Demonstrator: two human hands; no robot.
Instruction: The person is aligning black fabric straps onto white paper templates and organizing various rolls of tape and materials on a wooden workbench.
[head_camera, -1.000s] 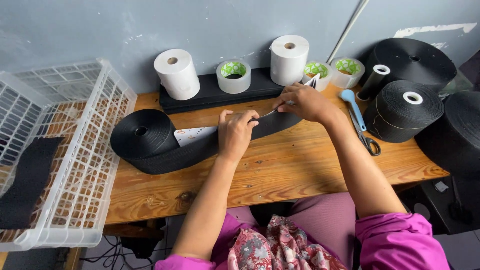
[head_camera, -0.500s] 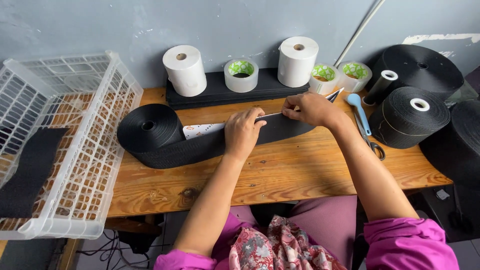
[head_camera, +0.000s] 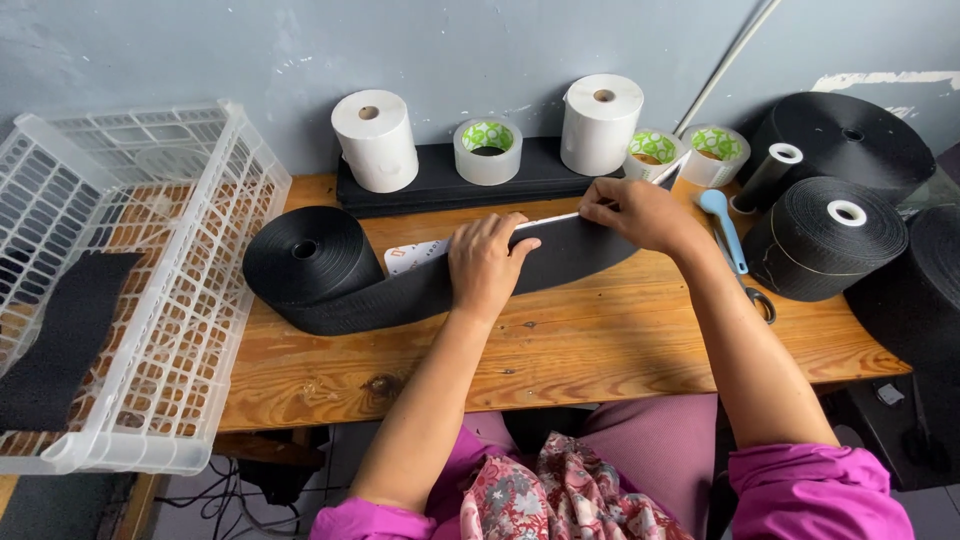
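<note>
A wide black strap (head_camera: 575, 258) runs from a black roll (head_camera: 305, 255) across the wooden table (head_camera: 560, 350). My left hand (head_camera: 487, 262) lies flat on the strap, pressing it down near a small white card (head_camera: 412, 256). My right hand (head_camera: 635, 212) rests on the strap's far end and pinches a thin white stick (head_camera: 672, 167) laid along the strap's upper edge.
A white plastic basket (head_camera: 150, 290) with a black strap piece (head_camera: 60, 340) stands at the left. Two white paper rolls (head_camera: 375, 140) and several tape rolls (head_camera: 487, 150) line the wall. Blue-handled scissors (head_camera: 728, 235) and big black rolls (head_camera: 825, 240) sit at the right.
Both hands have stayed on the strap with only slight shifts; the view has drifted a little, and the right hand sits lower on the strap's end.
</note>
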